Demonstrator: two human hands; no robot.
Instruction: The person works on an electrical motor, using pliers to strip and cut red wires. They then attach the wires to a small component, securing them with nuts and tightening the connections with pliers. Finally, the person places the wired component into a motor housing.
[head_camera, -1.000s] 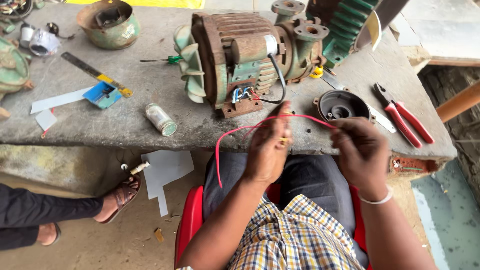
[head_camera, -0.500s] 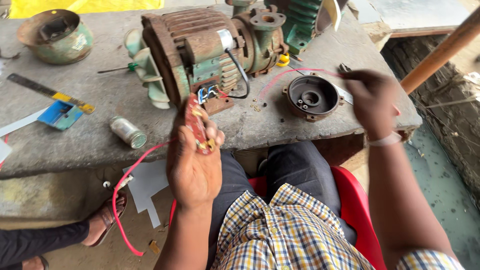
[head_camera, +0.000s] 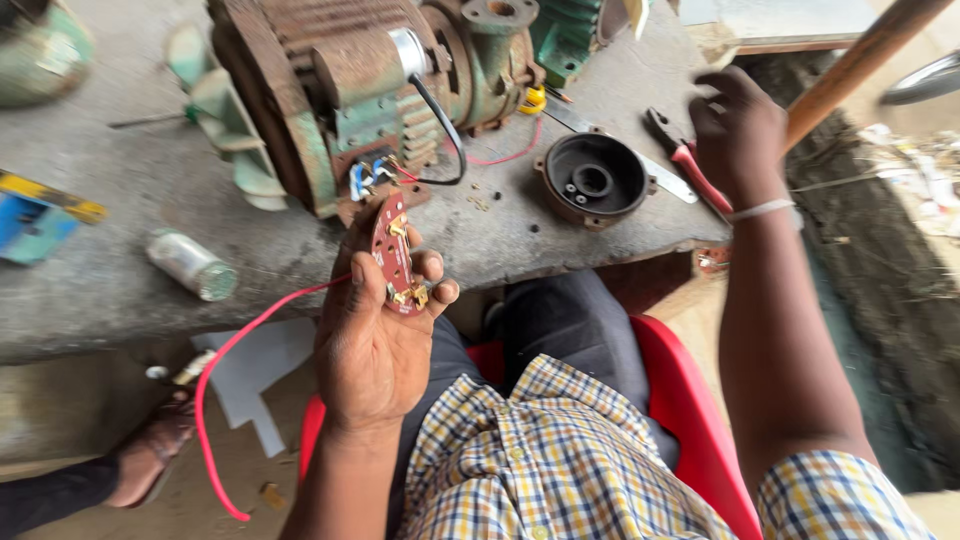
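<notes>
Grey and stained, the concrete workbench (head_camera: 560, 230) carries a rusty electric motor (head_camera: 330, 90) with a pale green fan at its left end and a black cable looping from its terminal box. Seated on a red plastic chair (head_camera: 690, 400), the person holds a small red terminal plate (head_camera: 393, 252) in the left hand (head_camera: 375, 335), just below the bench edge and right under the motor's open terminal box. The plate stands nearly upright, pinched between thumb and curled fingers, its brass fittings showing near the fingertips. A red wire (head_camera: 225, 385) runs from that hand down in a loop towards the floor.

Well apart to the right, the right hand (head_camera: 738, 135) rests on the bench with its fingers bent over the red-handled pliers (head_camera: 690, 165); whether it grips them I cannot tell. A black round motor end cover (head_camera: 592, 180) lies between the motor and that hand. Left on the bench lie a small cylindrical can (head_camera: 190, 264) and a blue and yellow tool (head_camera: 35, 215). Another person's sandalled foot (head_camera: 150, 445) shows at lower left.
</notes>
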